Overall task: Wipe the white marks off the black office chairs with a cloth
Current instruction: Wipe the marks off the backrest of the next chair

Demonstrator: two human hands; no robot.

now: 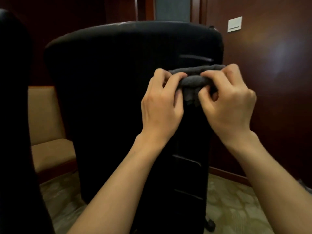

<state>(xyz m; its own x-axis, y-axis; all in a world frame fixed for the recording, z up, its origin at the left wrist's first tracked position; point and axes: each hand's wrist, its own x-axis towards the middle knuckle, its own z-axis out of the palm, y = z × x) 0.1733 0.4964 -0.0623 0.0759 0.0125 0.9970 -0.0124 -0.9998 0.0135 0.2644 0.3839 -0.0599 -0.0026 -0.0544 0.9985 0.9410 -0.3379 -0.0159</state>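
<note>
- Grey cloth [194, 80], bunched into a roll, is held up in front of the back of a black chair [109, 98], toward its right side.
- The left hand [162, 105] pinches the cloth's left end between thumb and curled fingers.
- The right hand [228, 102] grips the right end, fingers curled over the roll, a loose flap hanging between the two hands.
- A second black chair [15, 115] fills the left edge, close to the camera.
- Patterned carpet [236, 208] lies under the chairs.
- A tan upholstered seat [49, 132] stands behind, at the left.
- Dark wood wall panels [278, 81] carry a white plate [234, 24].
</note>
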